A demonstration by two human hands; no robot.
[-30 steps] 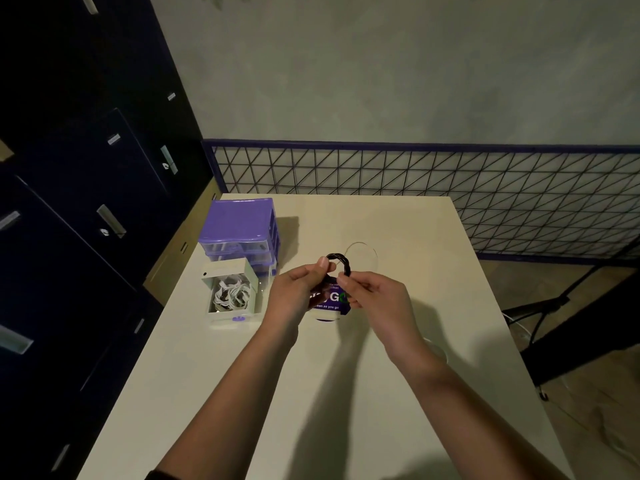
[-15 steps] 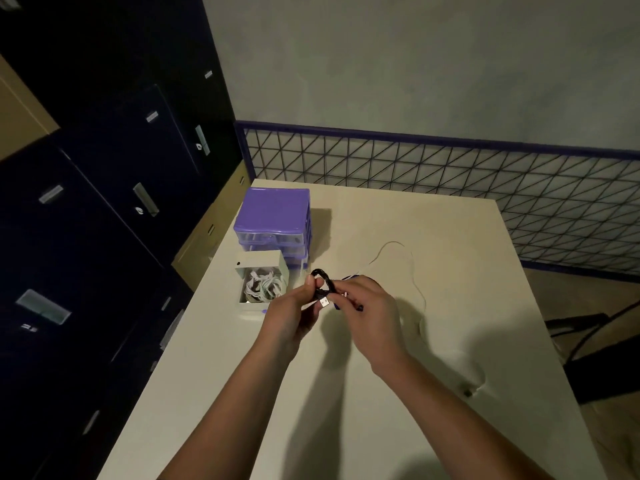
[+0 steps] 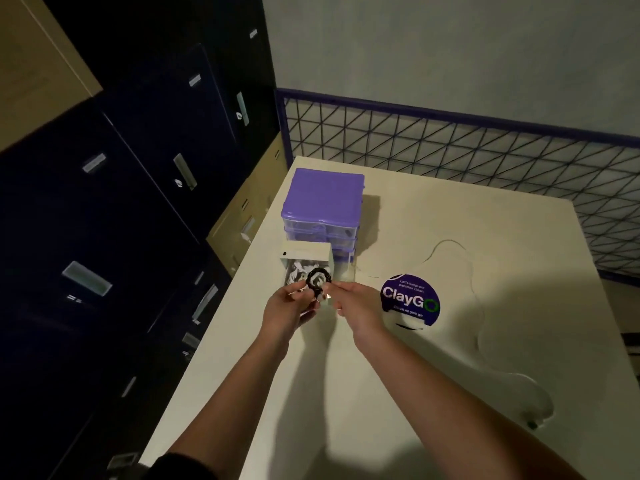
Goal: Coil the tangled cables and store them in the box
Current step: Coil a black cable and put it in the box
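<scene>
Both hands, left hand (image 3: 289, 306) and right hand (image 3: 353, 303), are pinching a coiled black cable (image 3: 318, 279) over the open white box (image 3: 304, 258) near the table's (image 3: 450, 209) left edge; lowering it inside looks next.

Coiled black cable (image 3: 318, 278) over white box (image 3: 304, 255)

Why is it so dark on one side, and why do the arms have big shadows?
Head view: dim light leaves the cabinets at left almost black; the arms throw long soft shadows toward the table's near edge; the wide lens bends the fence; the left hand and right hand with the black cable look slightly blurred.
</scene>
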